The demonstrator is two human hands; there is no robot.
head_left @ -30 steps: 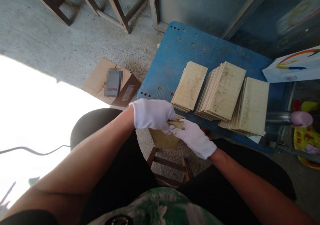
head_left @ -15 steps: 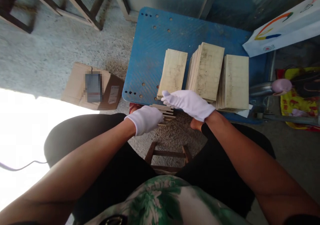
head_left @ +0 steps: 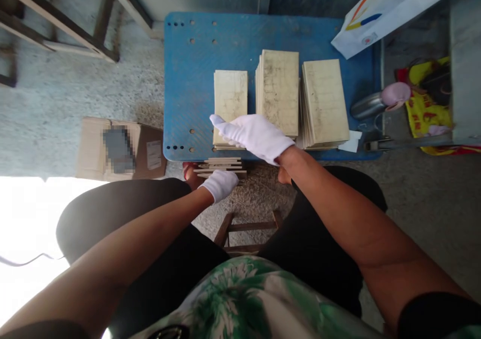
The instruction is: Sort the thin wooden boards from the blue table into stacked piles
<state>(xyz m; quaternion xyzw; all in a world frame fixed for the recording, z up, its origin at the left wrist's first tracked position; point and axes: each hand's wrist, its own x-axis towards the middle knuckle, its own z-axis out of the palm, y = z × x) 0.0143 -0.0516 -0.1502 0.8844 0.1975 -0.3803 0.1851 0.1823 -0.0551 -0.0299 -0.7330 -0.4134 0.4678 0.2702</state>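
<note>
Both hands wear white gloves. My left hand (head_left: 222,184) is low, its fingers closed at the near end of a small stack of thin wooden boards (head_left: 221,164) on the ground by the platform's front edge. My right hand (head_left: 253,136) reaches forward with fingers stretched flat over the near end of the left pile of pale boards (head_left: 230,98) on the blue platform (head_left: 188,78). Two taller piles stand to its right, the middle pile (head_left: 278,91) and the right pile (head_left: 323,101).
A cardboard box (head_left: 120,148) lies on the concrete at left. A white paper bag (head_left: 379,13) leans at the platform's far right. A metal flask with pink cap (head_left: 376,103) and yellow-red cloth (head_left: 424,108) lie right. A wooden stool frame (head_left: 244,231) stands between my legs.
The view has swung left. My right hand left the held board and moved forward onto the left pile. My left hand lowered to the small stack on the ground.
</note>
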